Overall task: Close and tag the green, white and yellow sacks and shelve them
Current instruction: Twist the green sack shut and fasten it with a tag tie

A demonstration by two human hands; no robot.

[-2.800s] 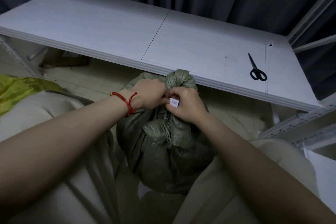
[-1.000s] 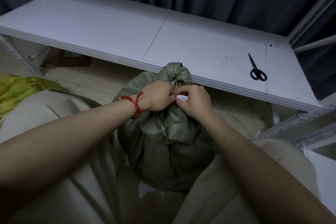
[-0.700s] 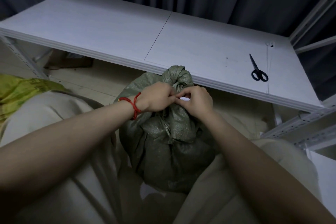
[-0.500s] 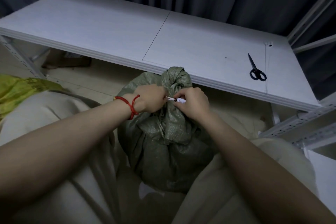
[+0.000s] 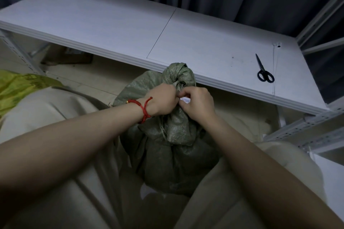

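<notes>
A green woven sack point(image 5: 173, 154) stands on the floor between my knees, its neck bunched into a knot point(image 5: 179, 74) at the top. My left hand point(image 5: 163, 101), with a red cord at the wrist, grips the sack's neck just under the knot. My right hand point(image 5: 198, 105) pinches a small white printed tag point(image 5: 185, 100) against the neck, fingers curled round it. A yellow sack point(image 5: 20, 89) lies on the floor at the far left. No white sack is in view.
A white shelf board point(image 5: 149, 31) runs across in front of me, with black scissors point(image 5: 264, 72) lying near its right end. White perforated shelf rails point(image 5: 305, 132) stand at the right. Dark curtains hang behind. A brown box point(image 5: 68, 58) sits under the shelf.
Both hands have stayed at the sack's neck, working the white tag. The knot rose slightly and the hands closed together again over the tag.
</notes>
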